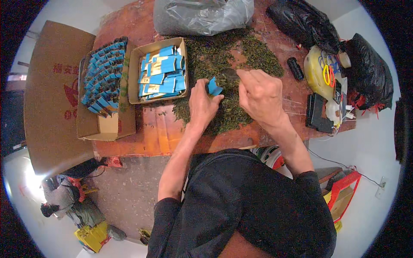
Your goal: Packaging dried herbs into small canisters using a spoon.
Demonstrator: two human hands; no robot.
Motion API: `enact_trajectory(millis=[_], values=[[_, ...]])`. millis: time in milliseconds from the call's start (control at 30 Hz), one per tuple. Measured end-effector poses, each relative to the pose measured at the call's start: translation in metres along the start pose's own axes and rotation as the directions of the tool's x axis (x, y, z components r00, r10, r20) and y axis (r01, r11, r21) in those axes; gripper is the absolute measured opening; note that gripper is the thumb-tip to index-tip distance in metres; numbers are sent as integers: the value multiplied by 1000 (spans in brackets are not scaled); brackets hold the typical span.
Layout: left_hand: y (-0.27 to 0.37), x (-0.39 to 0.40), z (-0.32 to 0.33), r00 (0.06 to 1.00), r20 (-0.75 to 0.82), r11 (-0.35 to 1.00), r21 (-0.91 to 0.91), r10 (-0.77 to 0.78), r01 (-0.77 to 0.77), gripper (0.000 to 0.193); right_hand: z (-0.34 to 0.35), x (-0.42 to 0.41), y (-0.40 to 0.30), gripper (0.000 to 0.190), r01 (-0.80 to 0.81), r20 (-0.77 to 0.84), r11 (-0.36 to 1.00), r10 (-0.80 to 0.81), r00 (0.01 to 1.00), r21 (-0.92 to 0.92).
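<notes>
My left hand (204, 103) holds a small blue packet (214, 87) between thumb and fingers, its upper end spread. Just to the right, my right hand (262, 95) grips a dark, rounded scoop-like tool (229, 74), whose bowl is beside the packet, over loose dried green leaves (226, 109) strewn on the reddish tabletop. To the left of my left hand stands a shallow cardboard box (131, 80) of flat blue and cream packets (164, 65). Farther left, a larger cardboard box (126, 121) contains rows of upright blue packets (103, 74) with dark leaves showing at their tops.
A clear plastic bag (203, 16) lies at the far edge. On the right are black plastic bags (367, 71), orange and yellow-handled scissors (328, 74), a black object (295, 68) and a black case (319, 113). A cardboard flap (58, 96) stands at left.
</notes>
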State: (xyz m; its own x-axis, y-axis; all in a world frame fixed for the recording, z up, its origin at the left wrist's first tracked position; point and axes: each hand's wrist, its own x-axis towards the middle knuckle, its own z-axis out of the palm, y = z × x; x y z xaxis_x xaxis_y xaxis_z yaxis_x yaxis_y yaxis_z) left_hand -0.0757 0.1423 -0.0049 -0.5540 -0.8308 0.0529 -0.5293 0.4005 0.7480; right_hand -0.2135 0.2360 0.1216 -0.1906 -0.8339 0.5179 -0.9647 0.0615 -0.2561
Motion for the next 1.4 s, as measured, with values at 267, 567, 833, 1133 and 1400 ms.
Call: enact_trajectory(millis=[267, 567, 833, 1133, 1400], values=[[6, 0, -4, 998, 48, 999, -36, -30, 32, 65, 5, -4, -5, 23, 30, 77, 1000, -30, 997, -1], [-2, -3, -4, 1000, 0, 998, -62, 13, -13, 62, -4, 2, 2, 26, 18, -55, 1000, -18, 998, 5], [-4, -4, -5, 997, 38, 986, -151, -62, 67, 58, 8, -4, -5, 24, 39, -16, 994, -38, 999, 97], [-2, -14, -20, 985, -145, 992, -69, 98, -108, 61, -6, -13, 10, 20, -46, -105, 991, 60, 993, 127], [6, -43, -112, 987, -133, 923, -382, -93, 36, 59, 1, -31, 31, 17, -238, -61, 950, 255, 965, 201]])
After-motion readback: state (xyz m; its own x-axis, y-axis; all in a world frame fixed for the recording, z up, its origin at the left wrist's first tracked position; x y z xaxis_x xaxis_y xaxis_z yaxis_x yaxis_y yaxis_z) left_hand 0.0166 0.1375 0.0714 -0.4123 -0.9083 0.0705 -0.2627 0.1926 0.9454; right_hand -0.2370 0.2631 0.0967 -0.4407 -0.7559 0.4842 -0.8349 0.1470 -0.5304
